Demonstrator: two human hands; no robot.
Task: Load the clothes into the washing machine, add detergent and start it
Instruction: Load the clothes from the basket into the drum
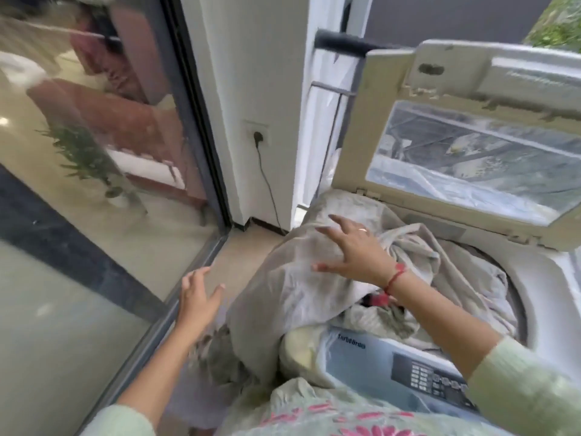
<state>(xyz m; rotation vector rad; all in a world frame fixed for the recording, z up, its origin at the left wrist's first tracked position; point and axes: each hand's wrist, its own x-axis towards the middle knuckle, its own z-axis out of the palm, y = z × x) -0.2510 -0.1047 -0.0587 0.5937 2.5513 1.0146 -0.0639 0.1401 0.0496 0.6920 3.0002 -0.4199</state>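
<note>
A top-loading washing machine [534, 278] stands at the right with its lid [471, 136] raised. A large grey-beige sheet [292, 287] fills the tub and hangs over the machine's left front corner toward the floor. My right hand [352, 250] lies on top of the bulging sheet with its fingers spread. My left hand [196, 297] hovers open to the left of the hanging cloth, apart from it and holding nothing. A red item [382, 299] peeks out under the sheet near my right wrist.
The control panel [418, 376] runs along the machine's front edge. A glass sliding door [94, 152] fills the left side. A wall socket [257, 135] with a black cord sits on the white pillar behind. Floral cloth [330, 416] lies at the bottom edge.
</note>
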